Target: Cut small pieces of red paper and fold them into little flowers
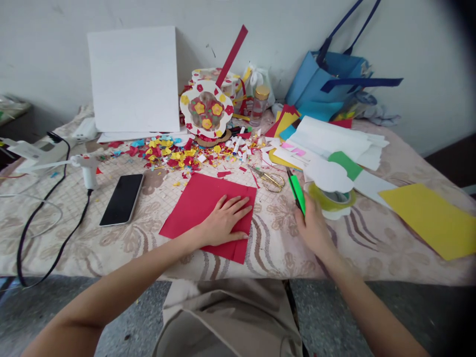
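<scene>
My left hand (227,222) lies flat with its fingers spread on a sheet of red paper (193,208) near the table's front edge. A crease or cut line runs along the sheet's right side. To the right of the paper, my right hand (313,223) is closed around a green utility knife (296,192), whose tip points away from me. Gold-handled scissors (273,182) lie between the red paper and the knife. Just beyond my right hand sits a roll of clear yellowish tape (332,197), partly under a white cloud-shaped paper piece (327,172).
Paper scraps (178,153) cover the table's middle, before a flower-decorated round craft piece (206,109). A phone (122,199) and a corded glue gun (88,171) lie left. Yellow paper (433,218) lies right. A blue bag (316,77) and a white board (134,79) stand behind.
</scene>
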Demonstrator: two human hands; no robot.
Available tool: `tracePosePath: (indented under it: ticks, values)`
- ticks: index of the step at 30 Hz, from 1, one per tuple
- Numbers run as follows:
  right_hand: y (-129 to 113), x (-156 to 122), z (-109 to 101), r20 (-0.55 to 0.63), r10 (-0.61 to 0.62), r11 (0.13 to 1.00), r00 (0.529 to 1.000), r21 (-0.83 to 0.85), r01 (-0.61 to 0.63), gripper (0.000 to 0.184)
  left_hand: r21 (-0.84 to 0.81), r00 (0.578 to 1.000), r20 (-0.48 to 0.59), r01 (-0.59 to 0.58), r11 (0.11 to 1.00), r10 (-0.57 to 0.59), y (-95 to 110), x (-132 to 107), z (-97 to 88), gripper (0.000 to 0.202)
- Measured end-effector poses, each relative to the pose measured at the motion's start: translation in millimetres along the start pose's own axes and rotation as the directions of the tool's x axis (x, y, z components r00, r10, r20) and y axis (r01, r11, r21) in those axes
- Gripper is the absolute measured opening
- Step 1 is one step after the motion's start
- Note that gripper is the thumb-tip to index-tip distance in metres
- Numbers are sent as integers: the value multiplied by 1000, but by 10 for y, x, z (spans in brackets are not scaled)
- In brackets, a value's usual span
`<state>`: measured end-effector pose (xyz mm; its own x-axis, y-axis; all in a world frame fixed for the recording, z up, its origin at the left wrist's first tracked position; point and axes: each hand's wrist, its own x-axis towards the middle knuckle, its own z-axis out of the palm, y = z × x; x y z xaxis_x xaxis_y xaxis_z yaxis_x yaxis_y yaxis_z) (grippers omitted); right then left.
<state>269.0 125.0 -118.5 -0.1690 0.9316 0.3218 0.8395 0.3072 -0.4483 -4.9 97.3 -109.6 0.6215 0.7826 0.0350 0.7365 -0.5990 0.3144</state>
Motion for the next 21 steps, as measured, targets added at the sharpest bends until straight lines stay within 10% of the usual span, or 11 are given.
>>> tracePosePath:
  ticks: [7, 11, 16, 21]
  values:
    - [-10, 133, 24, 65, -127, 915, 990, -376, 143, 48, -38, 994, -104, 37, 999, -40, 75, -93, 66, 66]
    - [-315, 45, 20, 96, -292, 927, 951, -214, 307, 53, -21, 984, -170, -58, 998, 54, 150, -166, 84, 41]
    - [-590, -103, 250, 314, -613, 786, 725, 149, 600, 65, 154, 957, -91, -260, 953, 276, 254, -210, 108, 35]
    - [-592, -91, 426, 352, -568, 810, 744, 81, 581, 63, 226, 955, -83, -261, 938, 286, 328, -327, 157, 40]
